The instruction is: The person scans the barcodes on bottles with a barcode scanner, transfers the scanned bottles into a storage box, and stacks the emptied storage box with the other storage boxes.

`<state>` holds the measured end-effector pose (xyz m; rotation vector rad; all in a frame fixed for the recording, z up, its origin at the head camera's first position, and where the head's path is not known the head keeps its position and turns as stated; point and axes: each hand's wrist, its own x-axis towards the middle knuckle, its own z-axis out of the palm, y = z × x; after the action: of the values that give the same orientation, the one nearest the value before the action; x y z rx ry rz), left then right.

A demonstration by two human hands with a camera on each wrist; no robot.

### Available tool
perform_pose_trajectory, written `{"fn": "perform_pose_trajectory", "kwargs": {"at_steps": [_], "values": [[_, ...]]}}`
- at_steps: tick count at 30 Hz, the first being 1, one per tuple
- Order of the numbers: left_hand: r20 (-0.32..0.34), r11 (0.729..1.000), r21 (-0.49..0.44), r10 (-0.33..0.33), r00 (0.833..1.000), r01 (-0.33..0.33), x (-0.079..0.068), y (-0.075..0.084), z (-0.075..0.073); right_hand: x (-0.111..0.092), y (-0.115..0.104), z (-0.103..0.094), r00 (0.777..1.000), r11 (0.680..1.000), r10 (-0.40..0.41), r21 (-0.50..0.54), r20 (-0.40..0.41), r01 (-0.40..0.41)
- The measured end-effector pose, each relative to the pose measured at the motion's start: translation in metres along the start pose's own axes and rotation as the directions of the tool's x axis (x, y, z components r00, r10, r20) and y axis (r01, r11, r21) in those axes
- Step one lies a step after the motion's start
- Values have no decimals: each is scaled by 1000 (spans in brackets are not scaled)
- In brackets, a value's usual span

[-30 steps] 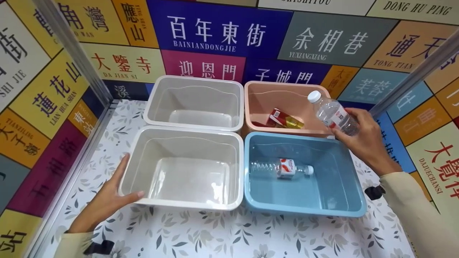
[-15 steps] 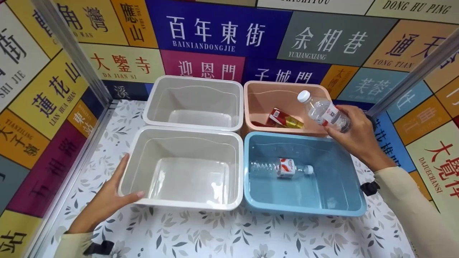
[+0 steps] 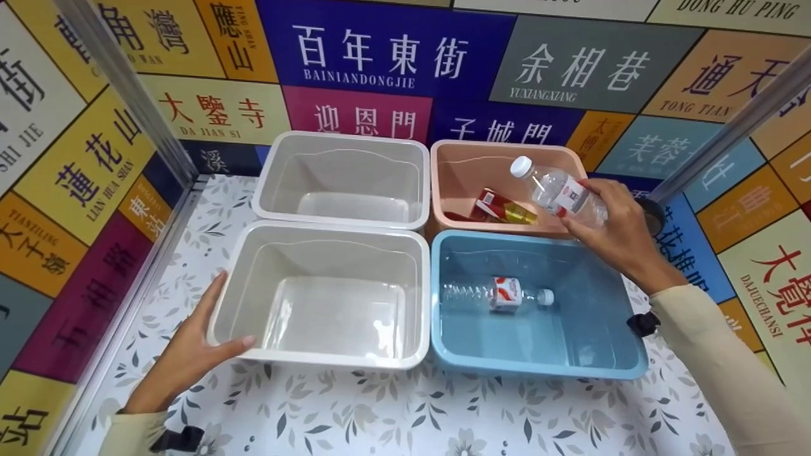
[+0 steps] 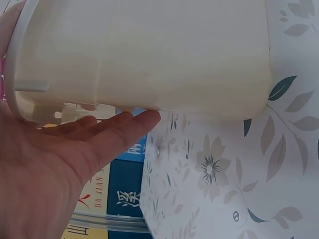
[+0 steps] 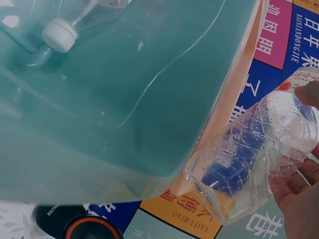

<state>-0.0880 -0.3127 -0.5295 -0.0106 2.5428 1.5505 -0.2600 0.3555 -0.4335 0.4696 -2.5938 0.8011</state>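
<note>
My head view: looks forward and down from above, wide enough for the tabletop and lettered wall. Left wrist: very close, rolled sideways, along the left fingers to the front white bin, outer side. Right wrist: close, also rolled, blue bin and clear bottle. Head shares those two; white bin with left wrist.
</note>
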Motion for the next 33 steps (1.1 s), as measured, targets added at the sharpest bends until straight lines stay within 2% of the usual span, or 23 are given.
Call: {"fn": "perform_pose_trajectory", "kwargs": {"at_steps": [8, 17, 24, 33], "values": [[3, 999, 30, 43, 999, -43, -3, 4, 0, 7, -5, 4, 997, 998, -70, 3, 27, 70], [49, 996, 5, 86, 995, -86, -4, -1, -2, 16, -7, 9, 996, 998, -68, 13, 60, 67], [51, 998, 3, 70, 996, -70, -3, -1, -1, 22, -10, 12, 993, 999, -53, 10, 104, 53], [45, 999, -15, 47, 998, -46, -4, 0, -1, 31, -17, 18, 985, 993, -117, 42, 129, 113]]}}
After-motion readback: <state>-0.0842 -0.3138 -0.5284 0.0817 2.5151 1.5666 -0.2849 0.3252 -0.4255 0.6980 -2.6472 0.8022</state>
